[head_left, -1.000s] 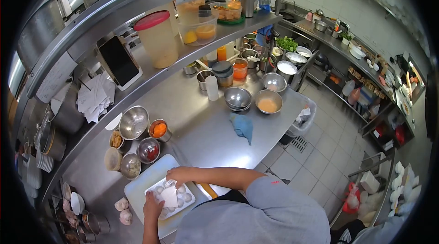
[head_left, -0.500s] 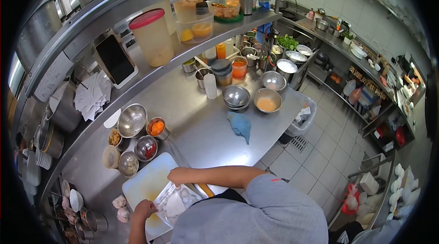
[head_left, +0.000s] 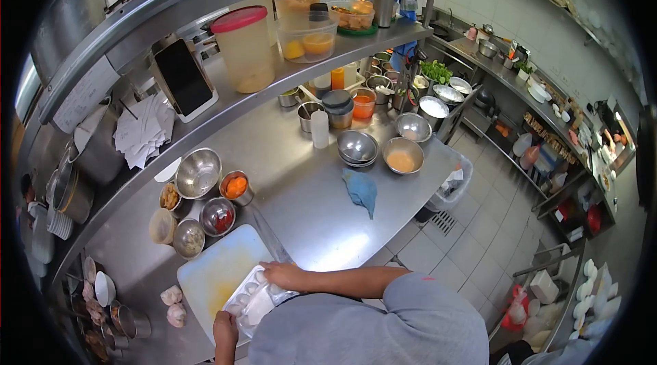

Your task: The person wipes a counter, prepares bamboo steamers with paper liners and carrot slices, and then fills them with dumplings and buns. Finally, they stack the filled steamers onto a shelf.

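A white carton (head_left: 254, 300) with rounded pale shapes in it lies over the lower part of the white cutting board (head_left: 222, 255). My right hand (head_left: 282, 276) closes on the carton's upper end. At its lower left edge is my left hand (head_left: 225, 331), with its fingers curled round the rim. Whether the rounded shapes are eggs or moulded cups is hard to tell. Yellowish stains mark the board. Garlic bulbs (head_left: 175, 314) sit left of the board.
Steel bowls (head_left: 198, 173) and a cup of orange pieces (head_left: 236, 188) stand beyond the board. A blue cloth (head_left: 360, 191) lies mid-table, near stacked bowls (head_left: 357, 147). The overhead shelf (head_left: 274, 81) holds tubs and a tablet (head_left: 183, 81).
My right hand has come down onto the carton's upper end, and my left hand has moved lower along its edge. The orange-yellow object beside my right forearm is now hidden. The view has shifted slightly.
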A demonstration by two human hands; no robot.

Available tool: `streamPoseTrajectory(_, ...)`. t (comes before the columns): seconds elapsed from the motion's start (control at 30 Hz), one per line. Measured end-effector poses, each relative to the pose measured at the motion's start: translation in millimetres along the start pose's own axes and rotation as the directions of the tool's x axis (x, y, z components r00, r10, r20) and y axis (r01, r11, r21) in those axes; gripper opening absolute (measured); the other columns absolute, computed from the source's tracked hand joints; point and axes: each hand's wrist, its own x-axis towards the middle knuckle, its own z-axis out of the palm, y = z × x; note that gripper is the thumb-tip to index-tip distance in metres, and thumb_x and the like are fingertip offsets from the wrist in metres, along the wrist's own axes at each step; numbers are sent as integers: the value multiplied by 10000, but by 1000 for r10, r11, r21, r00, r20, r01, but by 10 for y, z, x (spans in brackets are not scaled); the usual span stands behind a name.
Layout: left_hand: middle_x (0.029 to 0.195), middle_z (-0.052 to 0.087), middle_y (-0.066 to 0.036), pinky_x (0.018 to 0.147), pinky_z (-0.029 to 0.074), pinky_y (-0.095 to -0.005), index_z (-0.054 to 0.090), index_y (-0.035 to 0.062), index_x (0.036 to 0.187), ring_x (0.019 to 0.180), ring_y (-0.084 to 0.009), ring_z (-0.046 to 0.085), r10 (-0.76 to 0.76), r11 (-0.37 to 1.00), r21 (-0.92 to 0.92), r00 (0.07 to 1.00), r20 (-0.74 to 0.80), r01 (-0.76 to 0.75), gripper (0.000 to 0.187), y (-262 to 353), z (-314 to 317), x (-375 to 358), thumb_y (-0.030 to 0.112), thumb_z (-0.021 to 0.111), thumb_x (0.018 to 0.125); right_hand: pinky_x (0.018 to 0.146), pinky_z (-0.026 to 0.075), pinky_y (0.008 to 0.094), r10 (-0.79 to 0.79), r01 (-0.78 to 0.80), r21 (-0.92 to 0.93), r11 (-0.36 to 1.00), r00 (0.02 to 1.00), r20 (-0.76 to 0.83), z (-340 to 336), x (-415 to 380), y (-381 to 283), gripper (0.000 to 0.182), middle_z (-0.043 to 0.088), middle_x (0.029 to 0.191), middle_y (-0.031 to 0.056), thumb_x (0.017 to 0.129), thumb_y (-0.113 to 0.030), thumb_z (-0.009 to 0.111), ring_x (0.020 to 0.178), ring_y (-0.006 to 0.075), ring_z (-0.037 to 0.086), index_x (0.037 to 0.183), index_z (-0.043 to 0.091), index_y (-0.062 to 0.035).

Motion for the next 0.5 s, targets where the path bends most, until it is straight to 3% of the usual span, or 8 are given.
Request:
streamPoseTrajectory(0.07, 870, 631, -229, 709, 490, -485, 624, -12, 874, 820, -426, 618, -9, 999, -34, 1000, -1, 9, 144, -9, -4, -86, 100, 703, 831, 1005, 482, 419, 18, -20, 32, 999, 998, 59, -70, -197, -113, 161, 447, 1478, 239, 839, -107, 629, 1212, 368, 570, 889, 640, 46)
streamPoseTrajectory(0.1, 862, 635, -225, 714, 493, -485, 630, -6, 874, 818, -430, 619, -2, 997, -71, 1000, 16, 3, 125, 24, 6, -129, 98, 689, 840, 1048, 447, 425, -2, -9, 130, 991, 997, 80, -93, -240, -106, 158, 391, 1526, 209, 844, -103, 642, 1308, 369, 487, 884, 641, 50)
streamPoseTrajectory(0.17, 848, 642, -216, 722, 500, -485, 641, 5, 874, 813, -438, 620, 18, 990, -140, 998, 58, -10, 92, 141, 16, -276, 93, 661, 856, 1071, 420, 460, -50, 44, 76, 996, 996, 78, -201, -273, -96, 152, 394, 1522, 207, 842, -112, 650, 1364, 391, 418, 875, 646, 37)
streamPoseTrajectory(0.27, 937, 665, -218, 806, 495, -429, 655, -3, 971, 890, -378, 659, 45, 930, -359, 947, 320, 77, 200, 308, -117, -448, 170, 628, 873, 1106, 365, 517, -77, 73, 28, 997, 974, 213, -470, -331, -133, 162, 397, 1518, 202, 819, -133, 689, 1420, 424, 332, 885, 651, 11)
streamPoseTrajectory(0.3, 963, 691, -197, 851, 488, -401, 677, 24, 994, 920, -342, 678, -87, 931, -275, 879, 469, 239, 219, 336, -186, -437, 194, 597, 881, 1118, 343, 536, -81, 80, 17, 997, 956, 282, -525, -340, -171, 173, 399, 1517, 200, 809, -141, 707, 1433, 436, 306, 892, 652, 1)
streamPoseTrajectory(0.4, 877, 679, -198, 743, 516, -443, 687, 39, 936, 836, -391, 652, 144, 980, -195, 789, 597, -31, 101, 366, -298, -239, 119, 668, 877, 1151, 286, 551, -246, 249, 28, 968, 921, 302, -606, -296, -212, 238, 425, 1508, 201, 802, -204, 711, 1448, 447, 280, 954, 673, -25)
streamPoseTrajectory(0.43, 879, 690, -179, 745, 518, -419, 698, 54, 949, 834, -353, 662, 114, 982, -187, 774, 623, 6, 100, 396, -359, -131, 124, 673, 882, 1181, 242, 525, -283, 294, 5, 956, 915, 287, -578, -235, -244, 278, 483, 1461, 184, 774, -233, 743, 1428, 431, 325, 980, 677, -59)
streamPoseTrajectory(0.5, 883, 714, -140, 749, 524, -371, 720, 83, 974, 831, -276, 683, 59, 983, -168, 734, 677, 75, 103, 450, -463, 93, 134, 683, 893, 1122, 306, 526, -325, 300, 129, 945, 898, 297, -520, -54, -453, 283, 548, 1337, 166, 728, -205, 774, 1335, 394, 420, 948, 655, -74)
